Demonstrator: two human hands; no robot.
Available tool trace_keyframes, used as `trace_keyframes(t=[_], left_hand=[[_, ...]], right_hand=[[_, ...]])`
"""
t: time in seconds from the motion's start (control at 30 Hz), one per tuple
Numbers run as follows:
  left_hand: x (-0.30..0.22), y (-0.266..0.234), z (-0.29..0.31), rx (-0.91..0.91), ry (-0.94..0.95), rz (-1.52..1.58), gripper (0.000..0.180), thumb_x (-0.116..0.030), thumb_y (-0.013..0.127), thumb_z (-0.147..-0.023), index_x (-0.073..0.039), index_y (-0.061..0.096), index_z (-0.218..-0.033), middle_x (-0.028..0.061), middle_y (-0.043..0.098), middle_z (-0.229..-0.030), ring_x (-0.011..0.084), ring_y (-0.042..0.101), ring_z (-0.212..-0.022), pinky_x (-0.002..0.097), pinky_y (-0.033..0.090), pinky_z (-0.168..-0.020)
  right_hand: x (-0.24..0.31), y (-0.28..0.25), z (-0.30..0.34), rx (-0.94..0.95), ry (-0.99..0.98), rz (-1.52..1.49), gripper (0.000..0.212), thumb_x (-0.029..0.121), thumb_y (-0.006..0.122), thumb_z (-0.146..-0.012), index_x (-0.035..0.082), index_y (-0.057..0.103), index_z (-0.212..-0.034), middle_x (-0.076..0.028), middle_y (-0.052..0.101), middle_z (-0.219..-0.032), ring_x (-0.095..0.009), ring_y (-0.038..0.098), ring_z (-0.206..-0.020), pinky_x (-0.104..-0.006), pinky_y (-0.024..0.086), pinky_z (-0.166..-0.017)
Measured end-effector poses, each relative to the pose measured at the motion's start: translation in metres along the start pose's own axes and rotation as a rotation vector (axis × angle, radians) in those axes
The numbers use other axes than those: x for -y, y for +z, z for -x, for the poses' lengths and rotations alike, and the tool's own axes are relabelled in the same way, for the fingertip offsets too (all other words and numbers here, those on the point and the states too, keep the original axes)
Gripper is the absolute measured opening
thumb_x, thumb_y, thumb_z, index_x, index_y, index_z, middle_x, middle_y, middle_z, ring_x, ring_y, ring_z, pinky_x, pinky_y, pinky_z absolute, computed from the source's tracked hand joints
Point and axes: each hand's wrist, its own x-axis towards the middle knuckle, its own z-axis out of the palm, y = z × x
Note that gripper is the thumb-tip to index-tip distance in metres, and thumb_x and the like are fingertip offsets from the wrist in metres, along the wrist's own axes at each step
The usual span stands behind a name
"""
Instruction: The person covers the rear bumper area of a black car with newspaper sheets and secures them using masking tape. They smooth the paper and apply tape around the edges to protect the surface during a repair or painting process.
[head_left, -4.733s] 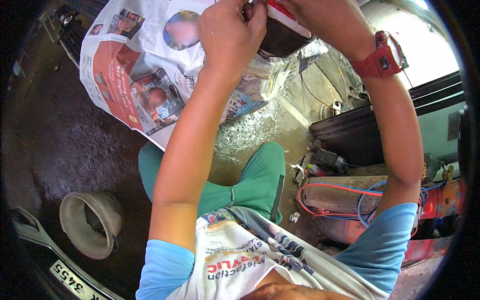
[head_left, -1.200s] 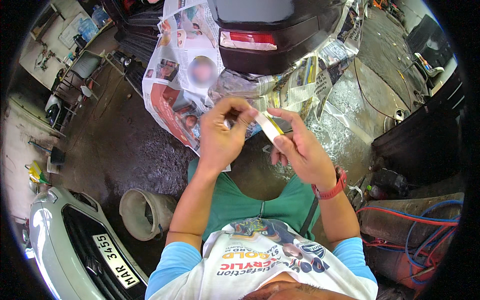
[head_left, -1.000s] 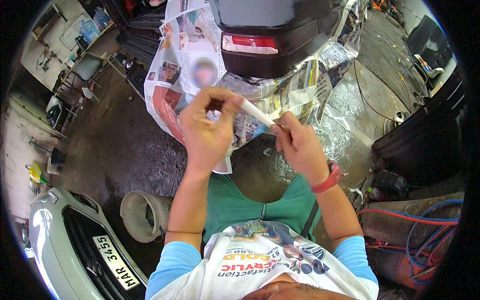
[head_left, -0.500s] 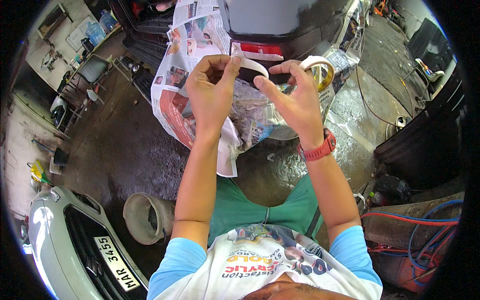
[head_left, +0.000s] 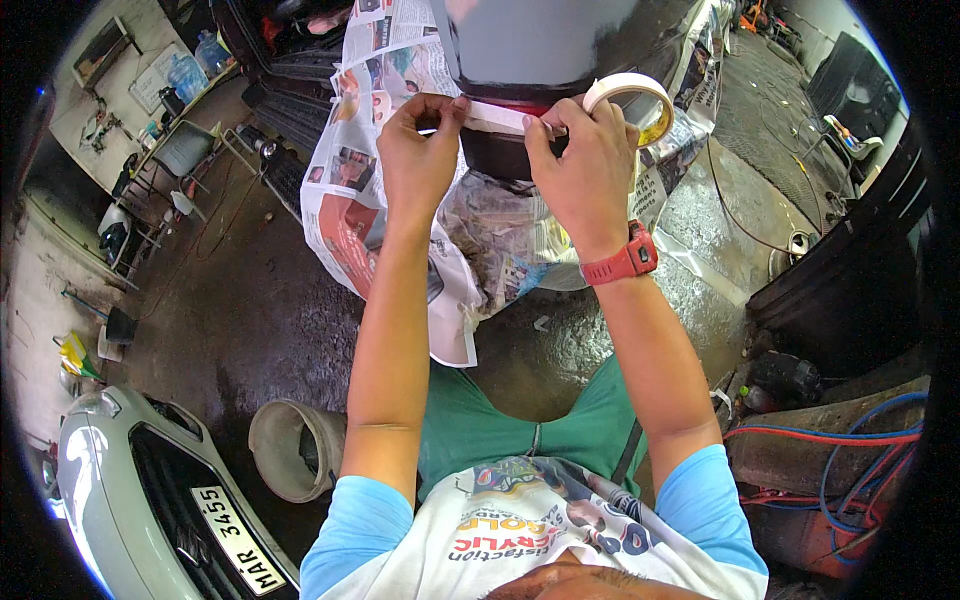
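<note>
A short white strip of masking tape [head_left: 497, 118] stretches between my two hands, lying along or just in front of a red reflector [head_left: 525, 104] on a dark car body [head_left: 530, 45]. My left hand [head_left: 418, 160] pinches the strip's left end between thumb and fingers. With thumb and forefinger, my right hand [head_left: 585, 175] grips the other end. The masking tape roll [head_left: 628, 82] sits at the back of my right hand, by the knuckles; how it is held there is hidden. Newspaper sheets [head_left: 400, 65] cover the car on both sides and below the reflector.
A whitish bucket [head_left: 275, 450] stands on the wet floor at my left, beside a white car [head_left: 95, 470]. Red and blue hoses [head_left: 830, 438] lie over a tank at the right. A dark panel [head_left: 850, 300] stands near them. Chairs and a table line the far left wall.
The curved strip is now pulled straight and lies at the reflector. My right hand has moved slightly left and turned, closing on its end; my left hand has shifted up slightly.
</note>
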Motion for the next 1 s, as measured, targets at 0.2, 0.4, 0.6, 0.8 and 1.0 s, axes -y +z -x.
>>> trace_keyframes(t=[0.2, 0.4, 0.6, 0.8, 1.0], left_hand=[[0.002, 0.003, 0.001, 0.001, 0.007, -0.027, 0.027, -0.021, 0.084, -0.102, 0.005, 0.076, -0.095, 0.0080, 0.077, -0.082, 0.0128, 0.067, -0.078, 0.0311, 0.054, -0.078], [0.006, 0.006, 0.000, -0.014, 0.035, 0.023, 0.026, -0.018, 0.085, -0.101, 0.005, 0.076, -0.094, 0.0071, 0.077, -0.081, 0.0123, 0.067, -0.076, 0.0309, 0.054, -0.076], [0.013, 0.005, -0.006, 0.021, 0.031, 0.063, 0.029, -0.020, 0.087, -0.099, 0.005, 0.075, -0.090, 0.0053, 0.076, -0.079, 0.0112, 0.065, -0.074, 0.0299, 0.053, -0.074], [0.014, -0.014, -0.025, 0.187, -0.203, 0.043, 0.031, -0.023, 0.090, -0.098, 0.002, 0.075, -0.087, 0.0030, 0.073, -0.077, 0.0097, 0.062, -0.071, 0.0286, 0.049, -0.069], [0.018, -0.006, -0.009, -0.130, 0.116, -0.058, 0.017, -0.017, 0.079, -0.106, -0.001, 0.080, -0.103, 0.0074, 0.079, -0.100, 0.0183, 0.073, -0.088, 0.0333, 0.057, -0.083]], right_hand=[[-0.004, 0.002, -0.002, 0.010, 0.020, -0.018, 0.022, 0.030, 0.081, -0.097, 0.009, 0.075, -0.092, -0.011, 0.068, -0.094, -0.036, 0.065, -0.100, -0.0506, 0.046, -0.096], [-0.006, 0.003, -0.004, 0.027, 0.030, -0.022, 0.021, 0.029, 0.079, -0.096, 0.009, 0.077, -0.093, -0.013, 0.070, -0.094, -0.035, 0.065, -0.102, -0.0516, 0.046, -0.096], [-0.007, 0.005, -0.006, 0.034, 0.044, -0.053, 0.021, 0.029, 0.078, -0.095, 0.008, 0.078, -0.093, -0.014, 0.070, -0.094, -0.036, 0.066, -0.102, -0.0525, 0.046, -0.096], [-0.009, 0.005, -0.007, 0.018, 0.042, -0.057, 0.020, 0.027, 0.080, -0.095, 0.008, 0.076, -0.089, -0.010, 0.070, -0.087, -0.035, 0.067, -0.094, -0.0505, 0.048, -0.094], [-0.007, 0.004, -0.008, 0.007, 0.038, -0.053, 0.019, 0.025, 0.080, -0.095, 0.008, 0.076, -0.088, -0.010, 0.070, -0.084, -0.035, 0.068, -0.090, -0.0495, 0.049, -0.092]])
